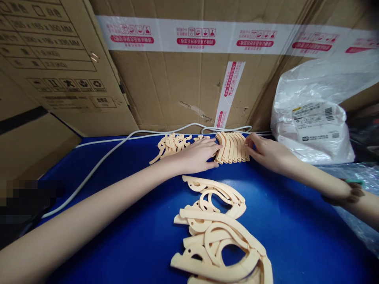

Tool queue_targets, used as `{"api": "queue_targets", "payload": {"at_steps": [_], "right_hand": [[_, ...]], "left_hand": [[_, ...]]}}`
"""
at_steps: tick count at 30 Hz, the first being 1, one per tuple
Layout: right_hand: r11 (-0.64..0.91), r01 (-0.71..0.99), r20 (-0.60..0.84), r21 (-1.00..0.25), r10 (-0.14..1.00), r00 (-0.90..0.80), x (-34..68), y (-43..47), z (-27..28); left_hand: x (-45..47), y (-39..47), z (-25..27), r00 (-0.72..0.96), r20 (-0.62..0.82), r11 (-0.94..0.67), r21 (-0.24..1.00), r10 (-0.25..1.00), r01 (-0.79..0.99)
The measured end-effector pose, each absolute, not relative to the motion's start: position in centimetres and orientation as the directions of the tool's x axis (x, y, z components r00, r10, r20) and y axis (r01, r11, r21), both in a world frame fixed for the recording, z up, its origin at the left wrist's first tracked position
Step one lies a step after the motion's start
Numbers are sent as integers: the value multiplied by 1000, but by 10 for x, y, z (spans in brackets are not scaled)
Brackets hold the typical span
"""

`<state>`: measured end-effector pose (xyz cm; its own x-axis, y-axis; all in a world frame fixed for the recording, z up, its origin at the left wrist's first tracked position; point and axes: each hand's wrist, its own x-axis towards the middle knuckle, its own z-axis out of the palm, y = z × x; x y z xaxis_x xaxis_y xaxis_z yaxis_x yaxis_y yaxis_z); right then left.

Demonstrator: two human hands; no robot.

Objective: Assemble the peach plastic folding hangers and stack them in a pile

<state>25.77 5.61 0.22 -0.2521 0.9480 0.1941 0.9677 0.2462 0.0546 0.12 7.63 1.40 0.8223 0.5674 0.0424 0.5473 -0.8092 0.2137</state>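
Observation:
A row of curved cream plastic hanger arms (232, 148) lies side by side on the blue surface, between my two hands. My left hand (199, 154) is at the row's left end, fingers stretched out and thumb apart, touching the nearest arm. At the right end, my right hand (263, 150) has its fingers bent together on the last arm. Left of the row is a pile of small cream hook pieces (173, 144), partly hidden by my left hand. Closer to me lie several folded cream plastic hangers (222, 236), overlapping in a heap.
A white cable (97, 167) curves across the left and back of the blue surface (142, 236). Cardboard boxes (166, 90) stand behind and at the left. A white plastic-wrapped package (310, 114) sits at the back right, with clear plastic film (358, 177) beside it.

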Motion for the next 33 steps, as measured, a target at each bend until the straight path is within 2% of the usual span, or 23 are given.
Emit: {"api": "queue_targets", "payload": {"at_steps": [3,4,7,9,13,16,19,22,25,27,30,32,33], "right_hand": [[250,961,259,115,927,-272,244,42,14],[305,949,267,81,911,-316,236,33,19],[582,800,169,-145,812,-559,207,0,34],[665,701,115,-259,742,-661,187,-23,39],[729,588,-4,-352,627,-779,165,-46,38],[666,593,-37,-452,651,-758,163,-44,34],[601,631,-18,-490,717,-697,168,-37,33],[554,633,43,-541,770,-636,175,-29,38],[498,584,168,-641,833,-527,184,-20,46],[492,556,255,-670,856,-449,190,-13,52],[506,566,311,-651,858,-409,196,-3,63],[537,657,375,-530,843,-386,196,2,71],[548,720,419,-427,825,-379,195,5,74]], "left_hand": [[-6,76,19,813,73,-802,235,578,549],[-9,76,22,809,97,-802,244,580,546],[-21,77,35,779,144,-781,273,611,562],[-29,76,43,753,153,-756,298,640,582],[-37,70,55,735,213,-748,381,643,544],[-36,63,57,687,213,-658,576,694,486],[-33,57,56,625,113,-434,813,772,388],[-30,50,55,615,-74,-203,907,785,369],[-29,43,57,688,-190,-54,947,701,317],[-27,40,60,697,-170,-32,963,697,267],[-22,41,69,601,-58,-119,961,797,251],[-19,45,80,547,28,-206,941,837,267],[-18,48,87,525,70,-254,923,848,287]]}}
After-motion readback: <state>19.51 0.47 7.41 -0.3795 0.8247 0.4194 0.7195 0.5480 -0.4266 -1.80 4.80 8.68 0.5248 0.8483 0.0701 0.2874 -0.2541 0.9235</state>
